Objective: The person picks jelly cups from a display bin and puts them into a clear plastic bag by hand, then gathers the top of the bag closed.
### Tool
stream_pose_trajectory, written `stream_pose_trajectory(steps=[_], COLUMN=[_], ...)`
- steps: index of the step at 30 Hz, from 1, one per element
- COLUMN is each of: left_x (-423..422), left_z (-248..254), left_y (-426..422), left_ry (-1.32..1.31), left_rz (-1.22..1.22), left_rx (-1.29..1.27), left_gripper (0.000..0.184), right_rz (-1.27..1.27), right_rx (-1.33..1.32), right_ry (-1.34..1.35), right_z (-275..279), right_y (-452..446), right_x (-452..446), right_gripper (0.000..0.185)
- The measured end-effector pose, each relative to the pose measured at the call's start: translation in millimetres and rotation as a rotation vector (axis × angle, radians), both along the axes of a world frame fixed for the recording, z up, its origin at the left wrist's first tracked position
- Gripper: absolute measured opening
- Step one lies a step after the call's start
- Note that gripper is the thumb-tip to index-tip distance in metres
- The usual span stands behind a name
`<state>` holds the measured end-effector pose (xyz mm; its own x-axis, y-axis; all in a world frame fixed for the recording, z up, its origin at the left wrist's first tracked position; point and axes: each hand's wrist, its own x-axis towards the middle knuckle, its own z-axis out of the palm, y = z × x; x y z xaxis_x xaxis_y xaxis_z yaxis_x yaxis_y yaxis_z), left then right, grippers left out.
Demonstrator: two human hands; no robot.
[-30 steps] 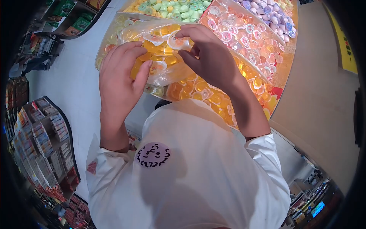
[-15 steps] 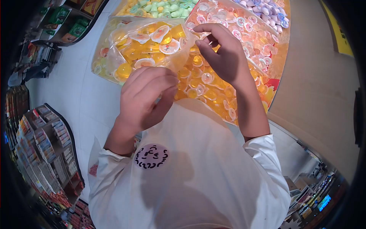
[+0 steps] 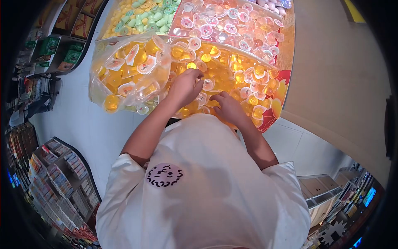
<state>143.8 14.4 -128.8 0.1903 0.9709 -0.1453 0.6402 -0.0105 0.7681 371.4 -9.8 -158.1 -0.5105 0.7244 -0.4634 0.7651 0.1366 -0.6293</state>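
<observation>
A clear plastic bag (image 3: pixel 159 81) full of orange jelly cups lies open at the left of the display. To its right is a section of loose orange jelly cups (image 3: pixel 224 70). My left hand (image 3: pixel 185 86) is over these cups beside the bag, its fingers curled and bent down; whether they grip a cup is hidden. Close by on the right, my right hand (image 3: pixel 229 107) rests at the near edge of the orange cups, fingers bent and a little apart, with nothing visible in them.
Beyond the orange section are pink cups (image 3: pixel 224 25), green and yellow cups (image 3: pixel 155 18) and purple ones (image 3: pixel 271 6). A brown surface (image 3: pixel 331 83) stands at the right. Store shelves (image 3: pixel 62 178) are at the left, over a pale floor (image 3: pixel 78 108).
Both hands have left the bag's side and moved down among the loose orange cups, closer together. The view has shifted, so the bag sits further left and lower.
</observation>
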Motion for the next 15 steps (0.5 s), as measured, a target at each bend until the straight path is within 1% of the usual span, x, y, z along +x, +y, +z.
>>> stream_pose_trajectory(steps=[2,3,4,6,7,8,10,11,13,15], left_x=[7.5,6.8,7.7,9.3,7.9,8.6,10.4,10.5,11.9,17.2], left_z=[-7.4,-22.5,-29.6,-34.3,-31.9,-30.1,-25.8,-24.6,-24.8,-26.7], left_y=[19.0,29.0,39.4,57.4,63.5,68.1,77.2,81.5,86.1,87.8], left_ry=[0.014,0.047,0.050,0.061,0.083,0.087,0.219,0.224,0.336,0.384], left_rz=[0.125,0.136,0.125,0.257,0.248,0.248,0.268,0.272,0.239,0.241], left_rx=[0.158,0.251,0.255,0.413,0.398,0.405,0.456,0.459,0.347,0.339], left_gripper=[0.023,0.031,0.031,0.037,0.046,0.046,0.048,0.048,0.047,0.046], right_rz=[-0.027,-0.039,-0.025,-0.014,0.013,0.043,0.082,0.120,0.127,0.138], right_rx=[0.075,0.077,0.063,0.058,0.069,0.078,0.069,0.051,0.048,0.040], right_ry=[-0.007,-0.003,-0.016,-0.026,-0.030,-0.033,-0.010,0.007,0.020,0.026], right_z=[-2.4,-1.9,-0.5,-1.5,-6.6,-9.7,-10.4,-11.4,-15.4,-20.4], right_y=[-2.0,-2.0,-0.5,2.4,2.5,3.0,7.6,9.6,9.4,10.2], right_x=[1.2,1.0,0.5,-0.5,-1.5,-2.2,-3.4,-4.5,-7.6,-8.8], right_gripper=[0.041,0.041,0.041,0.042,0.042,0.041,0.040,0.039,0.037,0.035])
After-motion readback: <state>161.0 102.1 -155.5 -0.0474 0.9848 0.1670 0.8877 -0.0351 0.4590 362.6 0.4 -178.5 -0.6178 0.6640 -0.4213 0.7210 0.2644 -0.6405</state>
